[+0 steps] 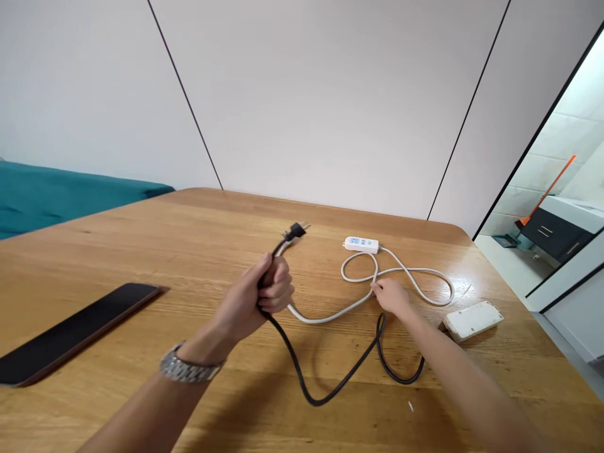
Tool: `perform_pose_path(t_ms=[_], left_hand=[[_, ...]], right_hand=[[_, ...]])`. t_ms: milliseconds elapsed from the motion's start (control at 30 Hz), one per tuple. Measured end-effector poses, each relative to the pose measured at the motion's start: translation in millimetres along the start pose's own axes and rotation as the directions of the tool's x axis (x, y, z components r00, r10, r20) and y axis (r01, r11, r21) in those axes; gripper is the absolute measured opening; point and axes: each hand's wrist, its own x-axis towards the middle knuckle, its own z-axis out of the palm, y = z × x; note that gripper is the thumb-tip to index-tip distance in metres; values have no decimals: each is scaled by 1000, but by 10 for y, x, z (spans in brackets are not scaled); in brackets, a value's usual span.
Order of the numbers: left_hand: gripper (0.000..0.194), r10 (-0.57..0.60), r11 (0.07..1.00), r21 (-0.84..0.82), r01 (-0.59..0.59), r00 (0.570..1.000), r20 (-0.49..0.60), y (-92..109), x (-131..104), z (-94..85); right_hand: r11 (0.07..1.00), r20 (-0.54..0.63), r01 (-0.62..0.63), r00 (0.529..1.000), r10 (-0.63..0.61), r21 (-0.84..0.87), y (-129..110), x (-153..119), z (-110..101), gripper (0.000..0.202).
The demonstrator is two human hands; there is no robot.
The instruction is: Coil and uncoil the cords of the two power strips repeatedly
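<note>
My left hand (271,289) is closed in a fist around a black power cord (302,377), raised above the wooden table. The cord's black plug (296,231) sticks up past my thumb, prongs to the upper right. My right hand (391,296) rests low at the tabletop, fingers pinched on a white cord (325,319). One end of that white cord runs behind my left hand and the black plug, partly hidden. At its other end, beyond my right hand, lies a white power strip (361,245) with sockets facing up. The black cord loops down and passes under my right forearm.
A second white power strip (474,321) lies underside up right of my right forearm. A long black flat panel (78,330) lies on the wooden table (117,233) at left. Behind are a white wall and teal upholstery (70,195); an orange broom (550,192) stands through the right opening.
</note>
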Motion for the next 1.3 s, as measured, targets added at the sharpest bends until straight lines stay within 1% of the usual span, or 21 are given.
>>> perform_pose_path(t_ms=[67, 133, 200, 233, 267, 300, 333, 367, 400, 433, 500, 567, 633, 700, 800, 933, 1033, 1100, 1167, 1233, 1300], left_hand=[[50, -13, 1000, 6, 13, 998, 58, -108, 53, 73], [51, -10, 1000, 8, 10, 996, 85, -216, 127, 117], [47, -6, 1000, -4, 7, 996, 92, -310, 202, 143], [44, -7, 1000, -16, 9, 995, 95, -348, 236, 156], [41, -11, 999, -30, 14, 995, 100, -378, 266, 170], [39, -14, 999, -42, 18, 994, 109, -398, 292, 188], [37, -14, 998, -52, 21, 993, 121, -403, 315, 211], [36, -6, 998, -64, 15, 992, 130, -392, 335, 236], [35, 11, 997, -79, -1, 991, 131, -362, 355, 264], [34, 34, 995, -99, -21, 992, 124, -312, 377, 290], [32, 66, 986, -158, -52, 994, 89, -156, 437, 321], [32, 54, 968, -247, -48, 998, 19, 56, 526, 298], [34, 10, 937, -347, -38, 997, -81, 288, 635, 203], [36, -8, 905, -420, -72, 983, -186, 499, 734, 52], [37, 54, 866, -464, -188, 957, -286, 725, 803, -191], [33, 110, 862, -423, -280, 917, -383, 852, 760, -394], [40, 111, 881, -356, -312, 868, -485, 876, 733, -476], [44, 73, 915, -310, -257, 862, -501, 881, 736, -515], [42, 33, 961, -225, -159, 876, -481, 870, 739, -526], [40, 6, 994, -100, -53, 909, -417, 830, 725, -487], [38, -14, 999, 31, 25, 950, -311, 747, 689, -385]], right_hand=[[997, -20, 14, 1000, -16, -80, -10, -49, -7, 44], [993, 4, 54, 999, -54, -106, -54, -169, -91, 51], [987, 143, 162, 977, -157, -24, -133, -358, -208, 59], [969, 265, 237, 932, -248, 72, -183, -471, -260, 60], [941, 406, 297, 849, -338, 163, -237, -587, -300, 58], [917, 510, 346, 762, -399, 200, -290, -701, -323, 54], [903, 587, 395, 696, -413, 168, -337, -805, -331, 51], [889, 633, 449, 664, -398, 88, -376, -894, -328, 51], [861, 656, 509, 654, -377, -13, -402, -964, -320, 50], [824, 662, 556, 659, -356, -111, -414, -1013, -317, 44], [779, 669, 594, 664, -334, -201, -393, -1046, -353, 28], [829, 699, 546, 641, -317, -125, -315, -1006, -471, 30], [889, 710, 457, 619, -337, 24, -191, -916, -653, 37], [908, 670, 397, 639, -378, 134, -36, -801, -842, 43], [949, 620, 263, 720, -311, 172, 213, -617, -1031, 51], [960, 461, 182, 848, -263, 213, 497, -408, -1093, 49], [952, 374, 138, 896, -238, 275, 641, -315, -1103, 44], [948, 352, 124, 908, -227, 293, 690, -290, -1111, 43], [932, 306, 129, 922, -238, 338, 684, -293, -1110, 42], [906, 224, 139, 943, -244, 400, 616, -320, -1089, 41], [891, 104, 145, 972, -208, 430, 500, -359, -1042, 39]])
